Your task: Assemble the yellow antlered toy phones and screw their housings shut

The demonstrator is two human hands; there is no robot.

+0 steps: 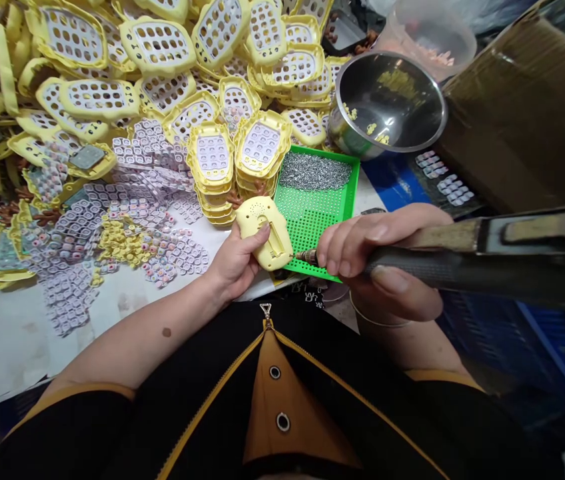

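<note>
My left hand (pixel 235 260) is closed around a yellow plastic toy-phone shell (pixel 265 230), held back side up over the near edge of a green screw tray (pixel 312 213). My right hand (pixel 382 257) grips a black electric screwdriver (pixel 487 257), whose bit (pixel 305 255) touches the lower right of the shell. A heap of small silver screws (pixel 315 170) lies in the far part of the tray.
Piles of yellow shells with white keypad grids (pixel 162 60) fill the far table. Loose pale rubber keypads (pixel 127 220) lie at left. A steel bowl (pixel 387 103), a clear plastic tub (pixel 430 40) and a brown cardboard box (pixel 527 113) stand at right.
</note>
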